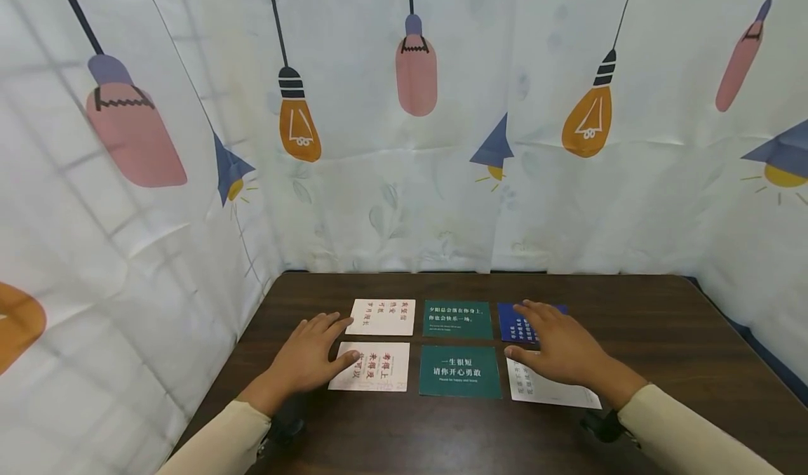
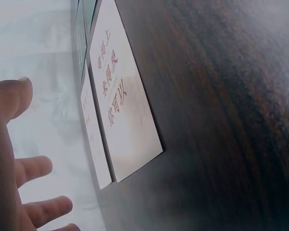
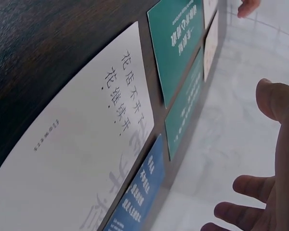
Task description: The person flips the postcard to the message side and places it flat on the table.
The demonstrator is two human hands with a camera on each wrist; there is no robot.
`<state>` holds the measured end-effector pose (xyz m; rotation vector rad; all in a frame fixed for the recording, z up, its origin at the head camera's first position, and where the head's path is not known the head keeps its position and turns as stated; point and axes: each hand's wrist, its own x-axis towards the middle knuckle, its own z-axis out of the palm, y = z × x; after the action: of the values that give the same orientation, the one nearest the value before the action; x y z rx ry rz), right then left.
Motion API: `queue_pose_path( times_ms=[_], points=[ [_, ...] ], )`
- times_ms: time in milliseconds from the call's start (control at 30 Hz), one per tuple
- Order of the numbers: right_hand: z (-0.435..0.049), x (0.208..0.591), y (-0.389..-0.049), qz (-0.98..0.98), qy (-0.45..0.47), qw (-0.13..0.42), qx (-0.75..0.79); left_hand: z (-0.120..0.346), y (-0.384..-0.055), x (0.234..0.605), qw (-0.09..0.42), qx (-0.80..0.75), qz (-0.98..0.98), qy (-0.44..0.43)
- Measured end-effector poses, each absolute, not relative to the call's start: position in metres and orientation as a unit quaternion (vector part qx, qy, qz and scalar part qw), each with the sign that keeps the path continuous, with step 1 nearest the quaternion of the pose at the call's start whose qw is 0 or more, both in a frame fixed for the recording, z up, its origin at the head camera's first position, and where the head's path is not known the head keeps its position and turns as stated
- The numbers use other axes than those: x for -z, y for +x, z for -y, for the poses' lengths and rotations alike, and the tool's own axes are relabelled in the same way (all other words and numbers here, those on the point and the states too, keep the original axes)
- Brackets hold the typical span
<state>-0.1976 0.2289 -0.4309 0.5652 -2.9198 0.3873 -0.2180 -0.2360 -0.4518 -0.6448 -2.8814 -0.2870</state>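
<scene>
Several printed cards lie in two rows on a dark wooden table. My left hand (image 1: 306,359), fingers spread and holding nothing, hovers by the left pair: a pale card with dark red writing (image 1: 384,317) behind and a pinkish card with red writing (image 1: 379,377) in front. In the middle lie a green card (image 1: 457,328) and, nearer me, another green card (image 1: 461,380). Above the right pair is my right hand (image 1: 562,352), its fingers extended and free of any object. It partly covers the blue card (image 1: 510,329) and the white card (image 3: 86,120) with grey writing.
The dark brown table (image 1: 353,433) runs back to a white curtain (image 1: 353,201) printed with lamps and bulbs. More of this curtain hangs along the left and right sides. Each wrist wears a dark strap with a device, partly hidden by the pale sleeves (image 1: 694,433).
</scene>
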Motion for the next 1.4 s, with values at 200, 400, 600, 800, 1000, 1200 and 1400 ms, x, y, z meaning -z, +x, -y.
queue_pose_path(
  times_ms=[200,400,600,800,1000,1200,1400],
  points=[
    [-0.221,0.434,-0.199,0.97,0.194,0.064,-0.132,0.239,-0.218,0.456,0.074,0.094,0.97,-0.212],
    [-0.213,0.435,-0.199,0.968,0.205,0.061,-0.132,0.241,-0.217,0.458,0.067,0.095,0.97,-0.214],
    [-0.204,0.436,-0.201,0.968,0.211,0.049,-0.131,0.244,-0.215,0.458,0.051,0.091,0.972,-0.21],
    [-0.195,0.44,-0.201,0.967,0.212,0.047,-0.13,0.246,-0.214,0.457,0.042,0.091,0.973,-0.21],
    [-0.186,0.443,-0.204,0.967,0.218,0.044,-0.128,0.248,-0.217,0.461,0.045,0.089,0.974,-0.203],
    [-0.179,0.447,-0.206,0.966,0.22,0.031,-0.131,0.248,-0.216,0.462,0.049,0.094,0.972,-0.212],
    [-0.172,0.448,-0.206,0.967,0.22,0.027,-0.128,0.247,-0.216,0.462,0.044,0.097,0.972,-0.211]
  ],
)
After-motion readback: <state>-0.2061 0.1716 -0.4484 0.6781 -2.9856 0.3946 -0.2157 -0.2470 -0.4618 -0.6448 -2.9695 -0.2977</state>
